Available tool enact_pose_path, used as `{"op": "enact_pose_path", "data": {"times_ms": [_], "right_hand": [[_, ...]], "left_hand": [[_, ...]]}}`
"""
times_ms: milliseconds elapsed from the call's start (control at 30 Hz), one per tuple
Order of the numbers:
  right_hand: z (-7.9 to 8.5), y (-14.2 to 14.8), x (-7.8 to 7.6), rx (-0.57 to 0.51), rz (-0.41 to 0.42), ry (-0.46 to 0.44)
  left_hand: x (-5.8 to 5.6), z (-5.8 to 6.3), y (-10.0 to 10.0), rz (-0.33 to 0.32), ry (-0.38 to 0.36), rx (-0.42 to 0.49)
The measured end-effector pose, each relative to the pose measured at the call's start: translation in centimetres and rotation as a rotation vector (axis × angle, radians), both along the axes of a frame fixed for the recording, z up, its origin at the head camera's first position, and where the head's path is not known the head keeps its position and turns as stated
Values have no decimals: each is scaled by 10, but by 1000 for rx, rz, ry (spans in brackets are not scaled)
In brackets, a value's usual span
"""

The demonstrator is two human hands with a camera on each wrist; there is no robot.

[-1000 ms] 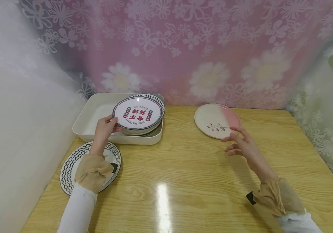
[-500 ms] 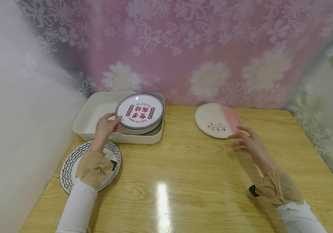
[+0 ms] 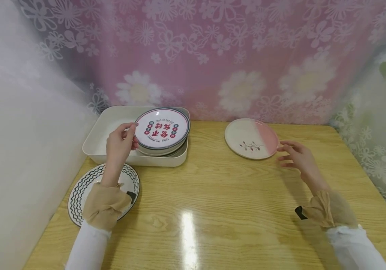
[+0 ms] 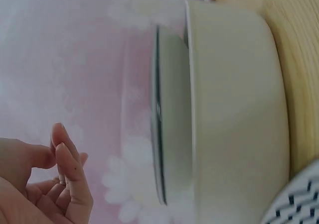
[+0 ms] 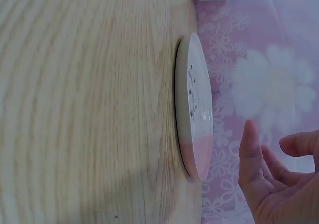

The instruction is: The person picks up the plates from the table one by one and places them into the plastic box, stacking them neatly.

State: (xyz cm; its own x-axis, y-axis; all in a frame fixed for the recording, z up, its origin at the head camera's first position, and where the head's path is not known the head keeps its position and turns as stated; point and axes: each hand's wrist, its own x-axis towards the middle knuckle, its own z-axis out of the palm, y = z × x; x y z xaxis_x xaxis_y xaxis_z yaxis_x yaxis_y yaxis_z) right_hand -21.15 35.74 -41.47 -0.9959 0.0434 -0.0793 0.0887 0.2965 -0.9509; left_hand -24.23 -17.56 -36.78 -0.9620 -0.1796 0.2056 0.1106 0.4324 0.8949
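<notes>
A white plate with red characters and a dark rim tops a stack of plates at the right end of a cream bin. My left hand hovers at its left edge. In the left wrist view the hand is apart from the dark-rimmed plate, its fingers loosely bent and holding nothing. A cream-and-pink plate with a twig drawing lies flat on the table. My right hand hangs just off its right side, fingers loosely spread; the right wrist view shows a gap between hand and plate.
A plate with black zigzag lines lies below the left forearm, in front of the bin. The wooden table meets a pink flowered curtain at the back. A pale wall borders the left side.
The plate with red characters has come to rest squarely on the stack, and my left hand has let go and lifted off. My right hand has moved right, away from the cream-and-pink plate.
</notes>
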Motion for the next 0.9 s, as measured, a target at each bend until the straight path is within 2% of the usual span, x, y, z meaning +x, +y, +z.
{"op": "enact_pose_path", "data": {"times_ms": [133, 267, 467, 633, 800, 900], "right_hand": [[0, 3, -7, 45, -17, 15], [-4, 4, -17, 90, -33, -18], [-12, 5, -32, 79, -23, -132], [-18, 3, -40, 78, -21, -204], [-26, 2, -50, 56, -63, -266], [-30, 2, -57, 100, -79, -280]], "left_hand": [[12, 8, 21, -98, 62, 26], [21, 7, 41, -188, 81, 51], [35, -1, 66, -307, 53, 110], [44, -9, 82, -382, 29, 114], [50, -19, 92, -438, -29, 105], [52, -24, 96, -445, -63, 84]]}}
